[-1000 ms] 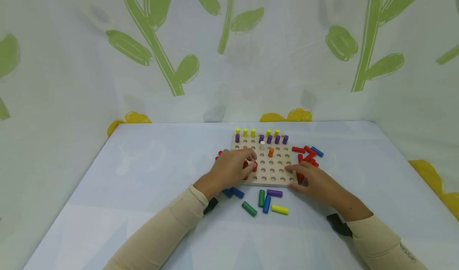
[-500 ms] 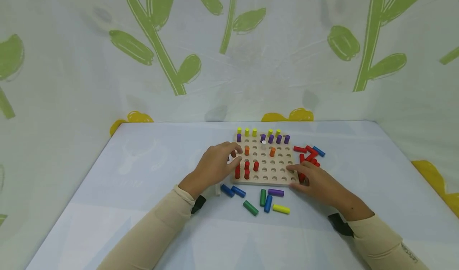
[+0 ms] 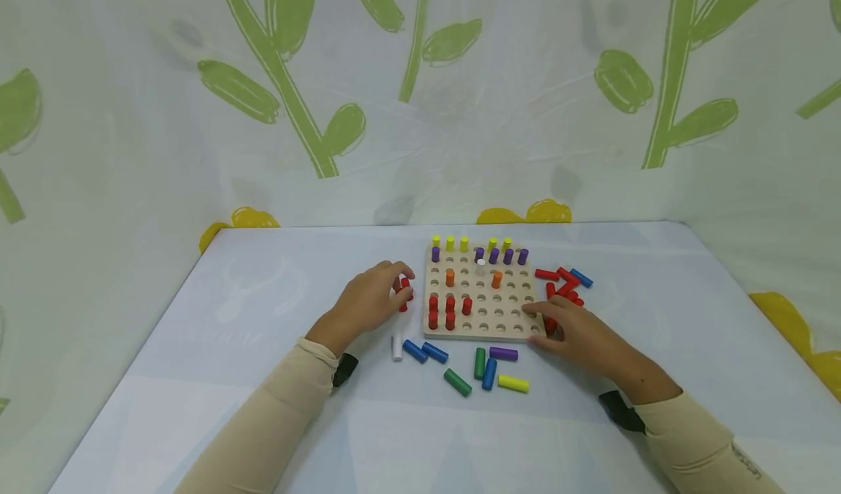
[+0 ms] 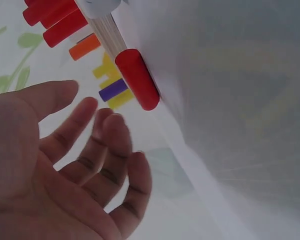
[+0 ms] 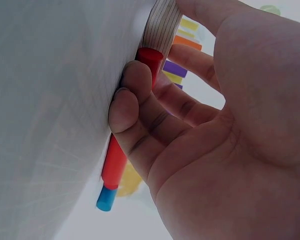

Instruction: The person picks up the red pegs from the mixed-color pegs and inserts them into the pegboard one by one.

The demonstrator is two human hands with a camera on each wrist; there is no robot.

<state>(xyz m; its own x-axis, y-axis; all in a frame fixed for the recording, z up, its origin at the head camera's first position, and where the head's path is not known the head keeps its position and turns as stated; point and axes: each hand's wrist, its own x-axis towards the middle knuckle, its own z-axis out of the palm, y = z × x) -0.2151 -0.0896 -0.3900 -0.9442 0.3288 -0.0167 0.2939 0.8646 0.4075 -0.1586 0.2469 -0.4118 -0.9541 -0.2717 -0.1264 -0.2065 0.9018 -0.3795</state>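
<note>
A wooden pegboard (image 3: pixel 489 336) bears upright yellow, purple, orange, white and red pegs. Just left of it, my left hand (image 3: pixel 371 297) hovers around loose red pegs (image 3: pixel 404 283), thumb and fingers apart. In the left wrist view, that hand's bent fingers hold nothing, and a red peg (image 4: pixel 137 79) lies beyond the fingertips. My right hand (image 3: pixel 578 337) rests at the board's front right corner, thumb by the front edge and a fingertip on the top. The right wrist view shows its relaxed fingers (image 5: pixel 140 112) beside a red peg (image 5: pixel 151 60) standing near the board's side.
Red pegs and a blue peg (image 3: pixel 581 277) lie right of the board. In front are blue pegs (image 3: pixel 435 352), green pegs (image 3: pixel 457 382), a purple peg (image 3: pixel 503 354), a yellow peg (image 3: pixel 513 383) and a white peg (image 3: pixel 397 347). A patterned sheet (image 3: pixel 420 151) rises behind the table.
My left hand has left the red pegs standing on the board's near left part and moved left, off the board, to the loose red pegs. My right hand has stayed put.
</note>
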